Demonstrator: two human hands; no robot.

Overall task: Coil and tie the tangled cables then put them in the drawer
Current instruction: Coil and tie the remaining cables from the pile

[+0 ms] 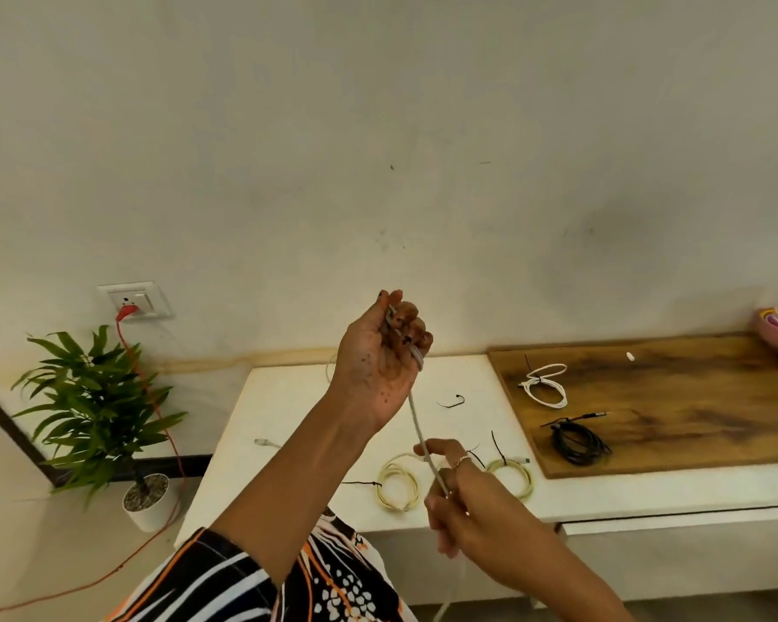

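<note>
Above the white counter, a person held a grey cable taut between both hands.

The raised left hand gripped one end with curled fingers; the right hand pinched it lower down. Tied coils lay beyond: two yellowish coils, a white coil and a black coil on a wooden board.

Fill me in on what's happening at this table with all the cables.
A person is working a pale cable in the air. The left hand is raised and grips one end; the right hand holds it lower down, the rest hanging toward the floor. On the white table lie two yellowish coils. A white coil and a black coil sit on the wooden board.
</note>
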